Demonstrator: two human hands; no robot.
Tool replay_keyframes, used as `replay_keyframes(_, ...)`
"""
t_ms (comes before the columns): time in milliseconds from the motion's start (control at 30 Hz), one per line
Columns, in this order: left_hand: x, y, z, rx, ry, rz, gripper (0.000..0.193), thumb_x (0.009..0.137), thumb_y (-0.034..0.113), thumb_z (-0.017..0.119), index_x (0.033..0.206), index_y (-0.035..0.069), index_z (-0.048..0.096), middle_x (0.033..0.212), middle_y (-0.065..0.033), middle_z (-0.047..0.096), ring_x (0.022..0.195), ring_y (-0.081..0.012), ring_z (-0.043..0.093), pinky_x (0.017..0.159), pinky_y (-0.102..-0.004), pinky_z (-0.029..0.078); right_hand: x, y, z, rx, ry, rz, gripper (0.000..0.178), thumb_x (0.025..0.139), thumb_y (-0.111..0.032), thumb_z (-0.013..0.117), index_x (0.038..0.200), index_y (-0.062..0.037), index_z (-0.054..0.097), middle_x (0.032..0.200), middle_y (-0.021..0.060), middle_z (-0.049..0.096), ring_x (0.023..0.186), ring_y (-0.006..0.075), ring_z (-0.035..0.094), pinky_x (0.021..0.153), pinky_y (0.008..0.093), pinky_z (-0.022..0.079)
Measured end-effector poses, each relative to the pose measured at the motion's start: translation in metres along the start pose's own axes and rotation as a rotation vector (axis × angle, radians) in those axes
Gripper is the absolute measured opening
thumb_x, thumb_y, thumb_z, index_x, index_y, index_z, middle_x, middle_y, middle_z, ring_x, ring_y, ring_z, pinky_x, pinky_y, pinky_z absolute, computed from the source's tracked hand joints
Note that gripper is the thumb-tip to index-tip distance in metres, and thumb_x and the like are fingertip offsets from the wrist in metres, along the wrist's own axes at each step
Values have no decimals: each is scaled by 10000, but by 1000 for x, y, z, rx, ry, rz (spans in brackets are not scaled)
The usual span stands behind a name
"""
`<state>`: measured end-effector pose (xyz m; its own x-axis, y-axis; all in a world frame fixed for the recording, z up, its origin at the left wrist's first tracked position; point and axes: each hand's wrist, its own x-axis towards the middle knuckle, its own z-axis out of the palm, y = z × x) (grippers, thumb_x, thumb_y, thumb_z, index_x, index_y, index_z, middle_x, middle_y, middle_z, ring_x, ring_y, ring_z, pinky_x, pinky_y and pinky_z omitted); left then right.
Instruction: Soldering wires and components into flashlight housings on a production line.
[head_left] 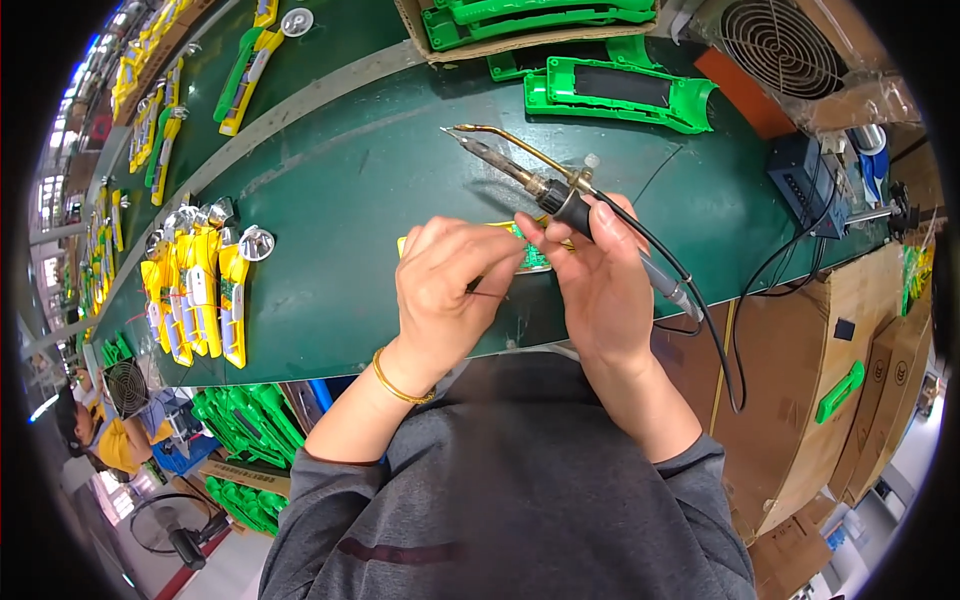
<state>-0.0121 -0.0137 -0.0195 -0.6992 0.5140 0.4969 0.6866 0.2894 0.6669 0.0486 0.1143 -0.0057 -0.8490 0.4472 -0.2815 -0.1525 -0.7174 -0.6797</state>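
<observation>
My right hand (pixel 605 290) is closed round a soldering iron (pixel 570 207), gripped near the thumb, with its tip up and to the left. A brass tube (pixel 515 137) runs along the iron. The fingertips of this hand touch a small green circuit board (pixel 536 256). The board lies in a yellow housing (pixel 404 245), mostly hidden by my hands. My left hand (pixel 450 275) pinches at the board's left side. A thin dark red wire (pixel 490 294) shows under its fingers; what the fingertips hold is hidden.
Yellow lamp housings with reflectors (pixel 195 290) lie grouped at the left. Green shells (pixel 620 93) lie at the back, before a carton (pixel 410 25). A blue control box (pixel 805 185) stands right; the iron's black cable (pixel 738 370) loops past the table edge. A co-worker (pixel 120 440) sits lower left.
</observation>
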Motion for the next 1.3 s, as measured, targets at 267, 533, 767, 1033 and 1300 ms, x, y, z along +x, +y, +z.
replay_keyframes(267, -2, 7, 1, 166, -13, 5, 178, 623, -3, 709, 763, 78, 634, 731, -27, 561, 690, -215, 524, 606, -324, 387, 3, 3, -8, 69, -17, 2, 155, 917, -223, 484, 944, -71, 503, 837, 69, 601, 798, 139, 585, 955, 484, 436)
replay_keyframes(533, -1, 9, -3, 175, -102, -60, 155, 627, -7, 693, 750, 69, 638, 760, -54, 521, 692, -222, 511, 609, -326, 397, -30, -35, -38, -208, -6, -326, 278, 858, -221, 548, 968, 10, 442, 773, 162, 569, 576, 183, 542, 535, 281, 442)
replay_keyframes(767, 8, 18, -6, 236, -199, -138, 116, 663, -10, 702, 766, 22, 659, 741, -79, 542, 691, -220, 530, 599, -314, 424, -54, -38, -65, -622, 74, -241, 237, 836, -184, 565, 920, 4, 448, 734, 121, 577, 572, 131, 527, 552, 243, 440)
replay_keyframes(1033, 7, 16, -5, 201, -214, -174, 110, 660, -2, 710, 754, 26, 659, 722, -77, 540, 681, -215, 540, 599, -306, 436, -59, -33, -77, -893, -23, -241, 140, 727, 26, 559, 843, -2, 485, 744, 100, 585, 626, 105, 551, 600, 230, 460)
replay_keyframes(1300, 10, 16, -5, 208, -228, -183, 99, 660, 12, 708, 740, 30, 654, 721, -76, 537, 682, -211, 546, 594, -300, 443, -57, -34, -69, -963, 24, -231, 141, 684, 1, 609, 807, -9, 542, 723, 51, 588, 620, 84, 539, 598, 223, 446)
